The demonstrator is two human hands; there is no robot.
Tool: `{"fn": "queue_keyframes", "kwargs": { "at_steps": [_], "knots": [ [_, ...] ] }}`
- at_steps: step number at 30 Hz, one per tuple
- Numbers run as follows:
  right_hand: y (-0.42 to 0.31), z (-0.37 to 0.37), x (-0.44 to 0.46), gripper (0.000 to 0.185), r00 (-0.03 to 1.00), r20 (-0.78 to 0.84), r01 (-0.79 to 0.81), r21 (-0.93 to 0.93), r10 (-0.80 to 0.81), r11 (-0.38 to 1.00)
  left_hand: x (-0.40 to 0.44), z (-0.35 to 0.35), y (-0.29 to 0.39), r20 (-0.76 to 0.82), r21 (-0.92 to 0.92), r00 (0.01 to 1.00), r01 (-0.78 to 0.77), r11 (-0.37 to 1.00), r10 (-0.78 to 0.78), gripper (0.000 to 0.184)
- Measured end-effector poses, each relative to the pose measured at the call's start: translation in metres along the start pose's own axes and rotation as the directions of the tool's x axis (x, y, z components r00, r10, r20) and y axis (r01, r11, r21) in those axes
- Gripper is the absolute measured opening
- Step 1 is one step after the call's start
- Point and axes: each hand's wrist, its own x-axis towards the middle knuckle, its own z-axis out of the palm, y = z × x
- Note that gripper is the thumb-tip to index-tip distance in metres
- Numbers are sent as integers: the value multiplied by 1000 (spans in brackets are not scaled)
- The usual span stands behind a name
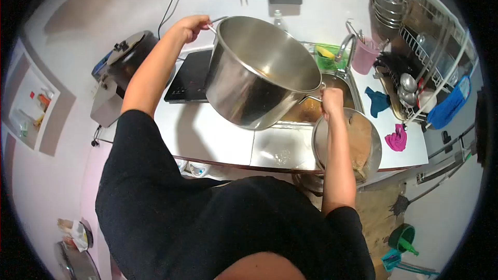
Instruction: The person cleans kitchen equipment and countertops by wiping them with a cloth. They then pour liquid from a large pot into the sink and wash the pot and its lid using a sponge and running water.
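A large steel pot hangs tilted above the white counter, its open mouth facing up and to the right. My left hand is closed round the handle on its left side. On the opposite side, my right hand grips the other handle, close to the sink. Inside the pot some light reflects near the bottom. Below my right forearm sits a round metal basin holding something brown, partly hidden by the arm. Brownish contents show in the sink beside the pot.
A black induction cooktop lies left of the pot, with a dark cooker beyond. Behind the sink are a faucet, a green basket and a pink cup. A dish rack and cloths are at right.
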Motion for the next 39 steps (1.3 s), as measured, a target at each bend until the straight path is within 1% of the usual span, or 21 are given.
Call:
{"fn": "queue_keyframes", "kwargs": {
  "at_steps": [4, 7, 9, 10, 11, 13, 14, 16, 17, 18, 19, 21, 23, 25, 27, 28, 32, 34, 35, 36, 39],
  "knots": [
    [-7, 50, 29, 28, 929, 47, 360, -345, -367, 867, -2, -72, -68, -142, -172, 990, -28, 985, 4, 7],
    [-40, 110, 35, 27, 952, 143, 303, -324, -270, 896, -8, -112, -96, -282, -304, 957, -22, 953, -68, 15],
    [-51, 155, 56, 25, 878, 203, 462, -595, -434, 658, 3, -146, -115, -293, -349, 955, -55, 936, -53, 16],
    [-61, 175, 47, 24, 946, 175, 324, -438, -273, 838, 20, -174, -129, -189, -336, 981, -35, 941, -31, 15],
    [-48, 199, 70, 24, 894, 175, 441, -497, -412, 747, 43, -198, -145, -175, -280, 983, 1, 960, -52, 13],
    [-59, 230, 66, 22, 947, 202, 317, -435, -252, 843, 46, -208, -162, -161, -343, 984, -126, 931, 74, 10],
    [-63, 245, 63, 22, 949, 200, 310, -447, -244, 839, 29, -199, -159, -335, -394, 941, -105, 913, -37, 13],
    [-54, 278, 83, 23, 881, 209, 459, -598, -425, 657, 83, -256, -204, -203, -404, 977, -144, 904, 65, 24],
    [-49, 292, 99, 22, 729, 467, 635, -734, -501, 239, 106, -280, -219, -98, -389, 995, -61, 919, 25, 30],
    [-54, 301, 91, 21, 889, 233, 450, -606, -394, 656, 82, -269, -206, -188, -266, 982, -31, 964, -20, 32],
    [-54, 304, 93, 21, 913, 282, 406, -546, -296, 733, 73, -266, -206, -153, -277, 988, -79, 958, 38, 32],
    [-32, 317, 115, 28, 769, 470, 634, -645, -434, 427, 87, -283, -220, -218, -414, 972, -10, 910, -89, 35],
    [-42, 290, 78, 41, 910, 406, 185, -202, -90, 962, 46, -255, -214, -202, -567, 979, -105, 817, -14, 43],
    [-51, 238, 41, 57, 844, 534, 287, -377, -47, 880, -11, -205, -214, -429, -525, 902, -290, 800, 45, 49],
    [2, 181, 45, 56, 681, 612, 720, -458, -403, 521, -62, -154, -238, -593, -243, 764, -469, 849, 253, 47],
    [-7, 132, 29, 45, 693, 715, 645, -554, -96, 526, -79, -131, -256, -570, -250, 792, -420, 873, 218, 43],
    [13, -50, -15, 37, 974, 181, 182, -983, -140, -5, -120, -31, -332, -308, -424, 951, -162, 891, 27, 26],
    [14, -100, -33, 40, 996, -25, -25, -1000, -86, 3, -137, 24, -332, -238, -384, 971, -92, 919, -2, 22],
    [45, -143, -24, 43, 980, 132, 127, -991, -147, -43, -138, 47, -324, -220, -349, 976, -71, 934, -8, 21],
    [57, -162, -21, 41, 920, 253, 336, -902, -299, 271, -137, 67, -318, -188, -333, 982, -71, 940, 8, 21],
    [66, -181, -9, 19, 860, 305, 454, -824, -410, 339, -124, 124, -289, -188, -478, 974, -202, 855, 125, 20]
  ]
}}
